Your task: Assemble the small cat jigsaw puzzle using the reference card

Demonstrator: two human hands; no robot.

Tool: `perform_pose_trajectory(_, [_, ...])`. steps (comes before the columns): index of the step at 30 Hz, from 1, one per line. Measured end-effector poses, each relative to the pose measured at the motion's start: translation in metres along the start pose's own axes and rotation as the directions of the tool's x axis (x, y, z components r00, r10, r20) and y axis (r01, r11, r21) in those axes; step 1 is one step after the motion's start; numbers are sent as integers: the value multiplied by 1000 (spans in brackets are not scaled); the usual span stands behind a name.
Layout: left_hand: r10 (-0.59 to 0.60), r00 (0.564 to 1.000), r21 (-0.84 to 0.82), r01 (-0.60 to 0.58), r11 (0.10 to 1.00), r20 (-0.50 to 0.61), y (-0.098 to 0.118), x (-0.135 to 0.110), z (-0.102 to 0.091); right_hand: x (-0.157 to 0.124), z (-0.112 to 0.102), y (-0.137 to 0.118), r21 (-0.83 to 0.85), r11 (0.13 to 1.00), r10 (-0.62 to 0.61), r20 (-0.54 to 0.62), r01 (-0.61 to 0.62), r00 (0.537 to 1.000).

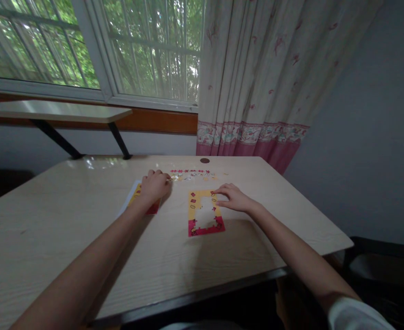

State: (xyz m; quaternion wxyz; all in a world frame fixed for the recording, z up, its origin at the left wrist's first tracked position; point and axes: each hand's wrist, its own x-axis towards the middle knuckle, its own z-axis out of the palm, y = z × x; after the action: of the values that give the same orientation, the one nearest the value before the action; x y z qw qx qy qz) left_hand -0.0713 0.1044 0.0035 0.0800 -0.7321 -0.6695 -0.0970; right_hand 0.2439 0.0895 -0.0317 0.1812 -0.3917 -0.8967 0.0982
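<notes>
1. Your right hand (232, 198) lies flat and relaxed, palm down. Its fingertips touch the upper right corner of the puzzle frame (205, 228), and it grips nothing.
2. Your left hand (154, 185) is curled, knuckles up, and rests on a printed card (135, 191). You cannot tell whether the fingers pinch a piece underneath.
3. The puzzle frame is an assembled border with an empty middle, yellow above and red at the near end. It lies flat between your two hands, touching the right one and just apart from the left.
4. Its long axis runs away from you, tilted slightly. The right hand is the nearer one, sitting at the far right corner, so the frame lies to that hand's left and back toward you.
5. The printed card, in the same yellow and red, sits left of the frame and is mostly covered by the left hand.
6. Loose pieces (193, 174) form a row just beyond both hands, with the left knuckles near its left end.
7. All of it lies on a pale wooden table (67, 229). Beyond that are a shelf (50, 111), a window (146, 46) and a patterned curtain (257, 91).
</notes>
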Motion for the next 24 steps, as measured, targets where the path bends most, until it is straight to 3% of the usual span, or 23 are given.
perform_pose_trajectory(3, [9,999,-28,-8,1000,32,-4,15,6,-1,-1,0,4,1000,5,-1,-5,1000])
perform_pose_trajectory(8, [129,991,-45,-128,991,29,17,20,10,-2,-2,-2,20,1000,12,-2,-12,1000])
perform_pose_trajectory(15, [117,993,-43,-117,992,5,26,19,11,-2,-2,-4,24,1000,17,-6,-17,1000])
perform_pose_trajectory(24, [82,980,-17,-81,997,179,27,33,4,-3,-2,-2,34,999,20,-3,-20,1000])
